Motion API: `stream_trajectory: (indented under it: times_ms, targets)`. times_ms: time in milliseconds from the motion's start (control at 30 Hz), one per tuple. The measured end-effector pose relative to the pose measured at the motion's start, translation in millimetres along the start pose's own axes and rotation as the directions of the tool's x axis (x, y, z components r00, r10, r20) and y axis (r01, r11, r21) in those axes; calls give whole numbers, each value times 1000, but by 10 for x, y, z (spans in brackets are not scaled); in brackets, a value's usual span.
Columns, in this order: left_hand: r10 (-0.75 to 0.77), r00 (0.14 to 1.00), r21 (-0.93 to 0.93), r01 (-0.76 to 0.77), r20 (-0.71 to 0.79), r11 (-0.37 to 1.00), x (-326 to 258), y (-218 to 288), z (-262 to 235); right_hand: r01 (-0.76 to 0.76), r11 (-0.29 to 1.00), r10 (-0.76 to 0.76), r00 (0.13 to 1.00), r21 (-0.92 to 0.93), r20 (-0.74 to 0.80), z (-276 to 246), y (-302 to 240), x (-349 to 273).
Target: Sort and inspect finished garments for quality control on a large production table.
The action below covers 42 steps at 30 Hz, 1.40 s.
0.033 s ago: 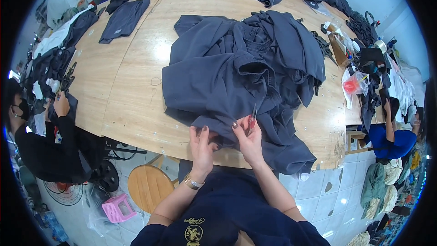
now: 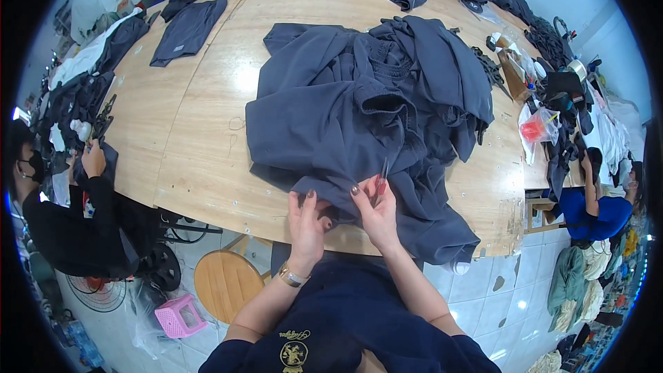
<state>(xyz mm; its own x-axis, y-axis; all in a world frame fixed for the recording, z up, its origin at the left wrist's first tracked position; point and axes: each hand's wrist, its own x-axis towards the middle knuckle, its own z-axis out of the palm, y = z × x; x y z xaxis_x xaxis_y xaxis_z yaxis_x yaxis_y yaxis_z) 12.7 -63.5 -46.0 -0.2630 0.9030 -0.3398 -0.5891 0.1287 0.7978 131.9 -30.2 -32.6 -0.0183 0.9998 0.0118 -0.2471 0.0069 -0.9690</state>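
Sitting at the far left, a person in black (image 2: 65, 214) works at the wooden table (image 2: 193, 145). Nearer the middle, the left hand (image 2: 307, 220) pinches the near edge of the dark blue garment pile (image 2: 366, 110), which lies on the table. Just beside it, the right hand (image 2: 376, 208) grips small red-handled snips (image 2: 381, 178) over the same fabric edge.

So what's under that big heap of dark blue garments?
The wooden table shows around the dark blue garments; the tabletop beneath them is covered. Left hand and right hand grip the near edge.
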Motion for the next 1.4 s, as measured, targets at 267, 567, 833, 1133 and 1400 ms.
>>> stream_trajectory:
  times_ms: [267,567,833,1133,1400]
  targets:
    - [13,986,-402,56,167,914,51,206,-36,125,928,-122,992,-352,32,-100,25,9]
    - [34,962,-371,71,270,926,-26,362,144,242,812,-261,964,-531,42,-128,-40,13]
    - [-36,961,-292,119,275,949,-45,358,216,101,925,-83,995,-368,63,-25,-212,-36]
    - [49,965,-269,23,257,963,-58,302,205,379,860,-342,925,-342,164,57,-129,-12]
    - [79,976,-297,-16,202,955,-54,339,206,140,949,-130,990,-284,55,-113,-142,-89]
